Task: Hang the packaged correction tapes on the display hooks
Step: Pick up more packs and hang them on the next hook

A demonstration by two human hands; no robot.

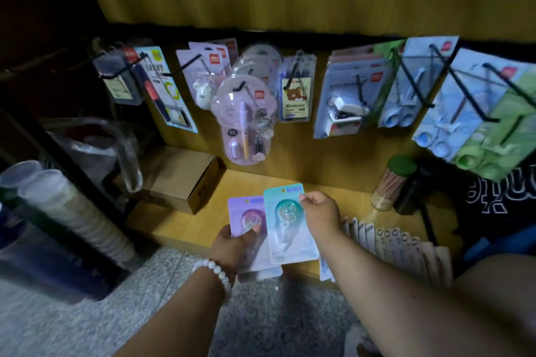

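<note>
Two packaged correction tapes are up off the wooden shelf (203,220), below the display hooks (417,81): the right hand (320,211) pinches the teal pack (285,220) by its upper edge, the left hand (232,243) grips the purple pack (246,211). They look light, stiff-carded and slick; best held near the hang-hole.

the right hand (320,216) covers the right edge of the teal correction tape pack (287,223), which in turn overlaps much of the purple pack (246,211). the left hand (232,249) hides the purple pack's lower part. print on both packs is too small to read. the stacked cups (43,191) at the left edge are blurred.
</note>
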